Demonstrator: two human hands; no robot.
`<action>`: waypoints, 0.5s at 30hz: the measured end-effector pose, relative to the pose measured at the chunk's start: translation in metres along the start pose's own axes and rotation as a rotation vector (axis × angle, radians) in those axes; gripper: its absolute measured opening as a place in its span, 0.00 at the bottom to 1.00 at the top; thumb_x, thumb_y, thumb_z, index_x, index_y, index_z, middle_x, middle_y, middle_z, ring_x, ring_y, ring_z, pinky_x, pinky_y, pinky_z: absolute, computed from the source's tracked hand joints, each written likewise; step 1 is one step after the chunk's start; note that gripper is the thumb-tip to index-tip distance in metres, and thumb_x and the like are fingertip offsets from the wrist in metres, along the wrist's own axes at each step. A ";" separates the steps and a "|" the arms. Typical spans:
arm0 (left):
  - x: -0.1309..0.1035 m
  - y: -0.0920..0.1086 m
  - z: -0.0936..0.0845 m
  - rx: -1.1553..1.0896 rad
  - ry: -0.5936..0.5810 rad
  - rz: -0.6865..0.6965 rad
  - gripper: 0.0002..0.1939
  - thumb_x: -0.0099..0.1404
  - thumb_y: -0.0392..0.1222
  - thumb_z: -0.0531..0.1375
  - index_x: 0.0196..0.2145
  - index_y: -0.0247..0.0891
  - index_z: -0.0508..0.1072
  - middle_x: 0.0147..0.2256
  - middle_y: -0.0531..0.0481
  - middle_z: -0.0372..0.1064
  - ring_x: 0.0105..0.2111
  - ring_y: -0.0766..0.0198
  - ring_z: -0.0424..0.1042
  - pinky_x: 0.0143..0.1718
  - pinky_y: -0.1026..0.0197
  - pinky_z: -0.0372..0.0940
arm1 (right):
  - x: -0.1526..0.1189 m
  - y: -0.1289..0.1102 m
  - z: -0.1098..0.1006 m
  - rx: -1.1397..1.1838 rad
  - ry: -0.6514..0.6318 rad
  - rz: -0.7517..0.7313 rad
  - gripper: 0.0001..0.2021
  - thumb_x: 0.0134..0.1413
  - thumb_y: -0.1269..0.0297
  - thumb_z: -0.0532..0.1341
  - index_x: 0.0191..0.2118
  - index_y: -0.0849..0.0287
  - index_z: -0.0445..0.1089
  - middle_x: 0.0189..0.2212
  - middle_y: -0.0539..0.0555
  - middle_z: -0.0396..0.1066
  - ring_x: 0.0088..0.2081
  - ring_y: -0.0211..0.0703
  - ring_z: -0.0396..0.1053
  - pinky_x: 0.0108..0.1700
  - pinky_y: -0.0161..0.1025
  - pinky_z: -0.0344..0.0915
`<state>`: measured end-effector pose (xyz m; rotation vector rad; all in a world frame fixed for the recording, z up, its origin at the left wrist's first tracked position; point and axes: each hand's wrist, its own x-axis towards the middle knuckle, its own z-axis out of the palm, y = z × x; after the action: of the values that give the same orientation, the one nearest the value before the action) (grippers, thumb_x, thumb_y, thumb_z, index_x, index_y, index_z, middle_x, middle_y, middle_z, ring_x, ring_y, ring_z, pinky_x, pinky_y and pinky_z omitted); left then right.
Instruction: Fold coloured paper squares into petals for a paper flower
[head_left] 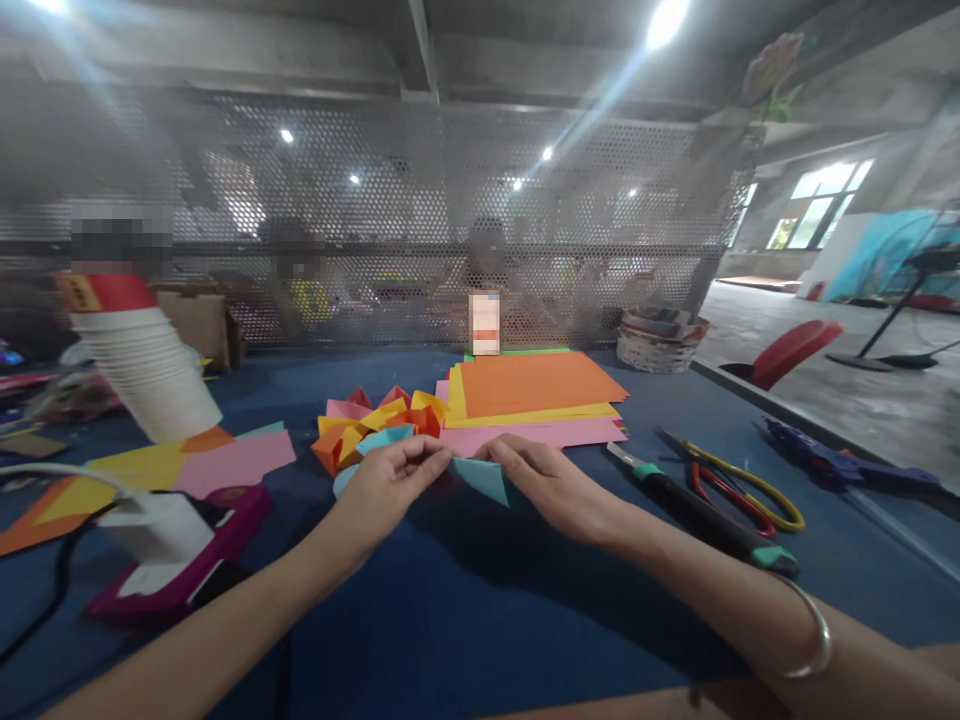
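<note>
Containers: at the back right we have a woven basket (654, 352); its contents are blurred beyond identification. At the left, nested white paper cups (142, 365) form a leaning, ribbed column with a red-and-yellow top. Behind them sits a brown cardboard box (196, 325), interior hidden.

Workpiece: the light-blue paper (484, 481) is a thin, matte, folded piece with an angular lower edge, located between our hands, above the blue tabletop (465, 640). Our left hand (391, 482) pinches its left end between thumb and forefinger. Our right hand (559, 487) grips its upper right part, fingers closed.

Materials: just beyond our left hand lies a cluster of folded paper pieces (401, 412), pointed, in orange, yellow, pink and blue. Beside it, flat coloured sheets (540, 385) are stacked with offset edges, orange uppermost.

Edges and room: to our right, the black-and-teal cutter (697, 510) lies diagonally near the red-and-yellow-handled scissors (739, 490). A purple power strip (246, 508) borders our left forearm. Between our forearms, the tabletop runs toward us. A perforated panel (397, 220) bounds the rear.
</note>
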<state>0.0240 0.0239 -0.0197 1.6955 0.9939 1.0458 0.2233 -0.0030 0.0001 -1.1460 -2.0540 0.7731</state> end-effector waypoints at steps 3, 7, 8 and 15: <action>0.002 -0.003 -0.003 -0.077 0.014 -0.038 0.14 0.60 0.51 0.61 0.32 0.36 0.73 0.27 0.52 0.70 0.29 0.64 0.70 0.35 0.63 0.65 | -0.004 -0.003 0.000 0.040 -0.036 0.000 0.21 0.68 0.51 0.42 0.39 0.59 0.65 0.29 0.49 0.63 0.29 0.36 0.60 0.32 0.33 0.60; 0.005 -0.006 -0.006 -0.156 0.018 -0.070 0.14 0.60 0.51 0.62 0.31 0.35 0.72 0.29 0.52 0.69 0.31 0.65 0.69 0.37 0.63 0.65 | -0.004 -0.003 0.000 0.071 -0.078 -0.026 0.19 0.67 0.51 0.44 0.37 0.59 0.63 0.29 0.49 0.61 0.28 0.35 0.59 0.31 0.32 0.60; 0.005 -0.006 -0.007 -0.169 0.017 -0.077 0.14 0.60 0.51 0.61 0.32 0.35 0.72 0.29 0.52 0.68 0.31 0.65 0.69 0.37 0.63 0.65 | -0.004 -0.002 0.000 0.071 -0.079 -0.035 0.19 0.67 0.52 0.45 0.36 0.59 0.63 0.30 0.49 0.61 0.29 0.36 0.59 0.31 0.32 0.61; 0.002 -0.002 -0.010 -0.171 -0.019 -0.144 0.14 0.60 0.51 0.61 0.30 0.36 0.70 0.24 0.54 0.66 0.25 0.67 0.65 0.29 0.65 0.62 | -0.001 0.002 0.002 -0.002 0.024 -0.070 0.10 0.60 0.67 0.54 0.46 0.59 0.64 0.34 0.52 0.65 0.34 0.39 0.61 0.36 0.36 0.62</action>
<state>0.0150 0.0295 -0.0188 1.4707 0.9713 0.9895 0.2234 -0.0029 -0.0031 -1.0737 -2.0636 0.7200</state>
